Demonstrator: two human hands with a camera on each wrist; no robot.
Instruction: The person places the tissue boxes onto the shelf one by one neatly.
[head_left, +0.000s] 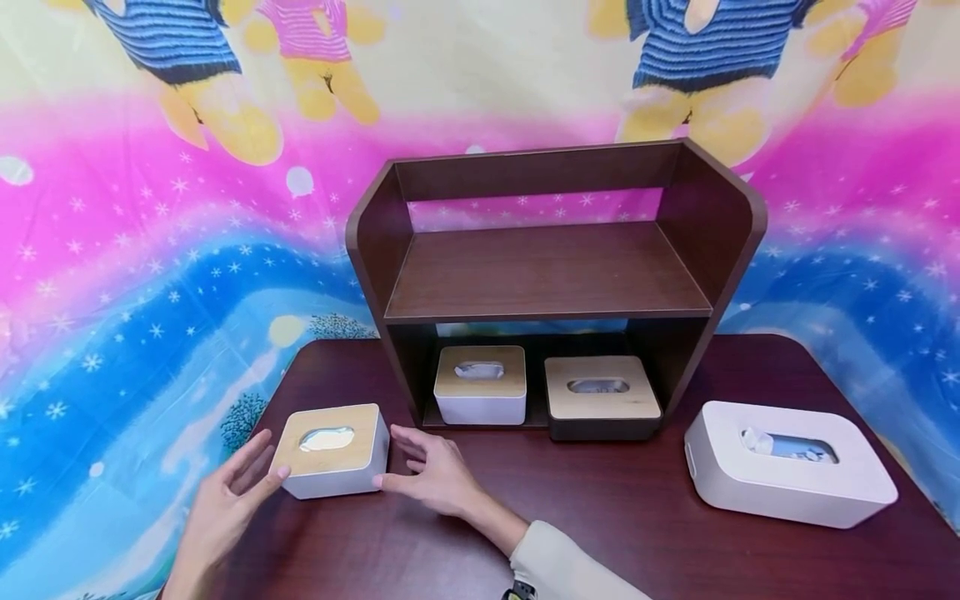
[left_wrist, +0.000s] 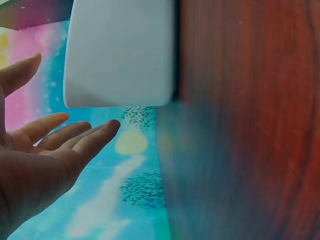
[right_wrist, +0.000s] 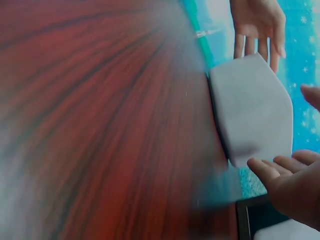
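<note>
A tissue box with a white body and a pale wooden lid (head_left: 337, 483) sits at the table's left, an oval slot in its top. On its left side is my left hand (head_left: 221, 504), fingers extended and thumb near the front corner. The left wrist view shows these fingers apart from the white wall (left_wrist: 120, 55). My right hand (head_left: 442, 475) is at the box's right side, its thumb and fingers spread. In the right wrist view the right fingertips (right_wrist: 255, 164) are close to the box's wall (right_wrist: 250, 105); whether they touch it I cannot tell.
A dark brown two-tier shelf (head_left: 547, 271) stands at the back. Its lower level holds a white tissue box with a wooden lid (head_left: 480, 408) and a black one with a wooden lid (head_left: 600, 427). A longer white tissue box (head_left: 787, 492) lies on the right of the table (head_left: 600, 525).
</note>
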